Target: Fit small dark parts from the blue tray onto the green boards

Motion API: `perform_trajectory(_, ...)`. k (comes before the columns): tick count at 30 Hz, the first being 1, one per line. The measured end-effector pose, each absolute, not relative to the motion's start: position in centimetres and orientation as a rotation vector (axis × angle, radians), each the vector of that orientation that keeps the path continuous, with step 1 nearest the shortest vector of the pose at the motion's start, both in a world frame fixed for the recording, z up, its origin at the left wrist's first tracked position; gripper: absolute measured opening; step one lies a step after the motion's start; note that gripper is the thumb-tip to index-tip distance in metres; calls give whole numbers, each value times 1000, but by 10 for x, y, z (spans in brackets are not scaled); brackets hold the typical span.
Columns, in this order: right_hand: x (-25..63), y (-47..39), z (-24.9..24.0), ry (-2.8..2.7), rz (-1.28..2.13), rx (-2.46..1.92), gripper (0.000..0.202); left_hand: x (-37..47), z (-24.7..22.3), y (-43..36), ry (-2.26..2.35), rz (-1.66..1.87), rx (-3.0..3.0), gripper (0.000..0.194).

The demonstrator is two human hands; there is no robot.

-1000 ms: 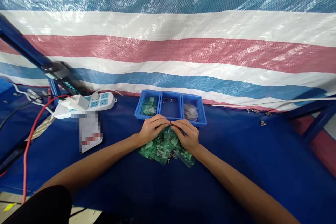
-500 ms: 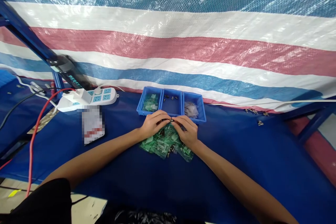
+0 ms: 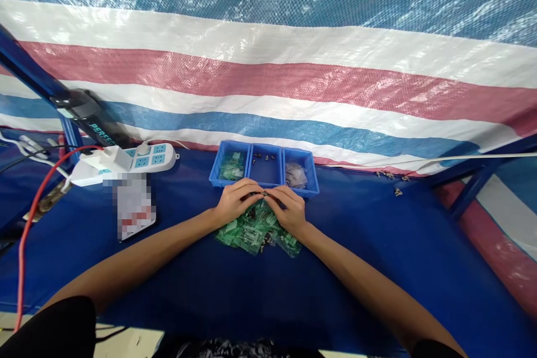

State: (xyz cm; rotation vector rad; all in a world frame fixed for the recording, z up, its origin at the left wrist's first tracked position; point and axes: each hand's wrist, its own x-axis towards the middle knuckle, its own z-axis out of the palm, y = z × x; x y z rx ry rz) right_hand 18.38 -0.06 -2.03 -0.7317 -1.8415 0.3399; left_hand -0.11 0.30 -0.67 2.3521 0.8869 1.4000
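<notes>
Blue bins (image 3: 265, 172) holding green packets (image 3: 232, 166), metal bits (image 3: 267, 158), clear bags (image 3: 296, 175), hands (image 3: 235, 202) pinching small part (image 3: 264, 194)

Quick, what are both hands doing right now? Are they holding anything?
Left hand: closed, pinching a small dark part, too tiny to identify.
Right hand: closed, pinching that same part.
</notes>
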Motion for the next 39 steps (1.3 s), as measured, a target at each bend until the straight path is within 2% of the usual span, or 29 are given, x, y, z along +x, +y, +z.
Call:
perform_trajectory(15, 183, -2, -19, -1831, 339, -803, 15, 0, -5, -2, 1000, 1429, 2281, 6)
perform_trajectory(39, 184, 0, -20, -1865, 313, -773, 16, -1, -15, 3, 979, 1377, 2250, 21)
